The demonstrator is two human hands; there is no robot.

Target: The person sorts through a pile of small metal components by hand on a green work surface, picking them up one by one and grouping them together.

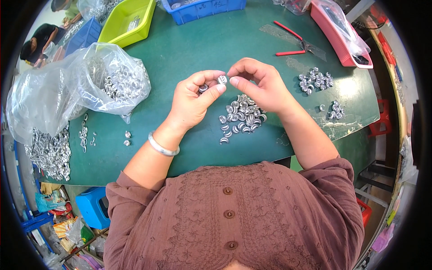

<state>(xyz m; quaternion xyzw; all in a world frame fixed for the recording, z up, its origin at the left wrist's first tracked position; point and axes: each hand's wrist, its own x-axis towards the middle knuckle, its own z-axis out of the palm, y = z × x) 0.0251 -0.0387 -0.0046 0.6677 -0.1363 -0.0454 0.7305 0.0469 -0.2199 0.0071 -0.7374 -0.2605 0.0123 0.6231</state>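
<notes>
Above the green table, my left hand point(191, 99) pinches a small silver metal piece point(222, 79) between thumb and forefinger. Another dark silver ring-like piece point(203, 88) sits within its curled fingers. Close beside the pinched piece is my right hand point(263, 87), its thumb and forefinger tips slightly apart; I see nothing plainly held in it. Just below both hands lies a loose pile of curved silver pieces point(243, 114), shaped like small crescents. Two small silver pieces point(127, 138) rest left of my left forearm.
Smaller heaps of crescents point(315, 81) lie right of my right hand. Red-handled pliers point(306, 46) lie beyond. At left are a clear bag point(119, 83) of metal parts and a chain-like heap point(50, 153). Green point(127, 23), blue point(207, 11) and pink point(342, 40) bins line the far side.
</notes>
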